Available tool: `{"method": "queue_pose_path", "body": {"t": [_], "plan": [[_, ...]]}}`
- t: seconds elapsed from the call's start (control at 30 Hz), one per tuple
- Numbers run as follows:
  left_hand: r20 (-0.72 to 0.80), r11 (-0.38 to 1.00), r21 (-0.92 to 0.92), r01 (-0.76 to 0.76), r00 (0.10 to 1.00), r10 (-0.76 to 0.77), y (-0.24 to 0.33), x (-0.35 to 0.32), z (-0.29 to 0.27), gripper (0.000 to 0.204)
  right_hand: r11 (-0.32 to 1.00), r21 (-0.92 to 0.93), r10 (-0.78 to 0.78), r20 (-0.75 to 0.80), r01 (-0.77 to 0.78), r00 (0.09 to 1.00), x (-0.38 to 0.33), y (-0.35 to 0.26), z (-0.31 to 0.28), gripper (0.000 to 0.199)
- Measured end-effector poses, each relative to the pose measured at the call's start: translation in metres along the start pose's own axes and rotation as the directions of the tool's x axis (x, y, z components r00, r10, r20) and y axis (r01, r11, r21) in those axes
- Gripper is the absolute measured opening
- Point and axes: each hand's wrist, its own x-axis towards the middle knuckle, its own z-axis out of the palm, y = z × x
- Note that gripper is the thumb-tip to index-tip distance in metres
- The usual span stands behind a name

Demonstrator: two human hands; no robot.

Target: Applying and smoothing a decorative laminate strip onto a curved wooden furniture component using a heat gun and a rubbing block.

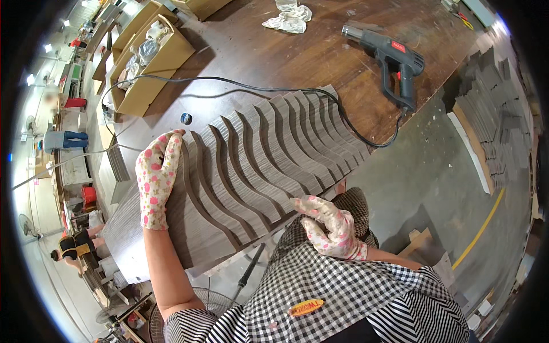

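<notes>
A grey wood-grain panel (pixel 137 228) lies across the table's near edge. Wavy strips (pixel 247 143) of the same grey stand on edge over it in a row, running from far to near. My left hand (pixel 155 186), in a floral glove, is closed at the far end of the leftmost strip, thumb and fingers together there. My right hand (pixel 334 231), gloved alike, hovers by the panel's near edge with thumb and forefinger apart. Its forefinger tip is next to a strip's near end; whether they touch I cannot tell.
A black heat gun (pixel 394 60) lies at the far right, its cable (pixel 257 87) looping over the panel. A cardboard box (pixel 146 94), a small blue roll (pixel 186 118) and a white cloth (pixel 289 20) are on the table. Grey boards (pixel 483 114) are stacked at right.
</notes>
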Motion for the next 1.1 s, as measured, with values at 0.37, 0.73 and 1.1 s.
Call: {"method": "queue_pose_path", "body": {"t": [0.37, 0.73, 1.1], "plan": [[-0.016, 1.000, -0.007, -0.007, 1.000, 0.007, 0.000, -0.003, 0.001, 0.026, 0.850, -0.511, -0.104, 0.079, 0.130, 0.991, 0.032, 0.001, -0.004, 0.062], [-0.007, 1.000, 0.000, -0.023, 1.000, 0.023, -0.002, 0.000, 0.000, 0.026, 0.822, -0.508, -0.251, 0.081, 0.256, 0.965, 0.033, 0.005, 0.004, 0.039], [-0.032, 0.999, -0.044, -0.032, 0.999, 0.030, -0.004, -0.002, 0.002, 0.025, 0.725, -0.651, 0.177, 0.493, 0.226, 0.852, 0.076, -0.026, -0.023, 0.044]]}}
